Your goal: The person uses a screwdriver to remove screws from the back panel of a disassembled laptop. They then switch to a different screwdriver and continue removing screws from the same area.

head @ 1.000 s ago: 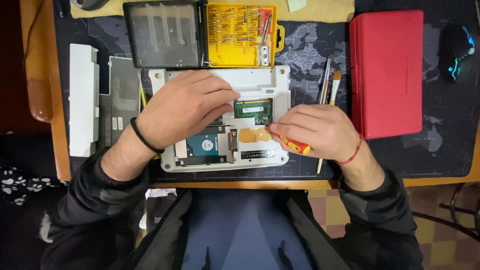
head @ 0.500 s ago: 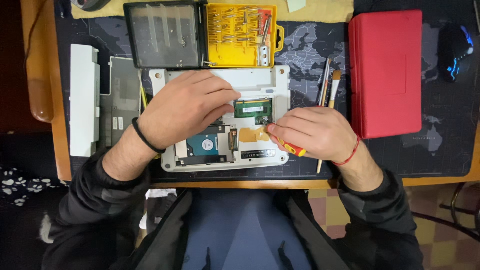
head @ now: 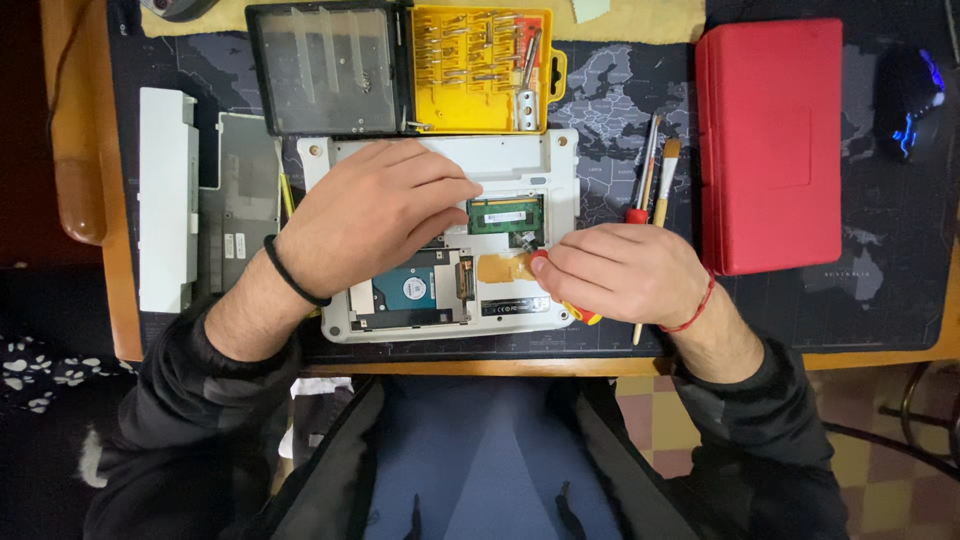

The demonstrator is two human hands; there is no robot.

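Observation:
A white laptop point(head: 520, 160) lies upside down on the desk mat with its bottom panel off, showing a green memory module point(head: 506, 214) and a hard drive point(head: 408, 292). My left hand point(head: 375, 210) rests flat on the laptop's left half, fingers spread toward the memory module. My right hand point(head: 620, 272) is closed around a red and yellow screwdriver point(head: 578, 312), whose tip is at the orange patch point(head: 500, 267) just below the memory module. The screwdriver's shaft is mostly hidden by my fingers.
An open yellow bit case point(head: 478, 68) with a dark clear lid point(head: 325, 70) sits behind the laptop. A red case point(head: 770, 140) lies to the right, a brush point(head: 665, 180) and another tool point(head: 642, 190) beside it. A grey panel point(head: 240, 200), white battery point(head: 165, 195) and mouse point(head: 908, 95) lie around.
My right hand with the screwdriver shifted very slightly; my left hand stays flat on the laptop. Little else differs.

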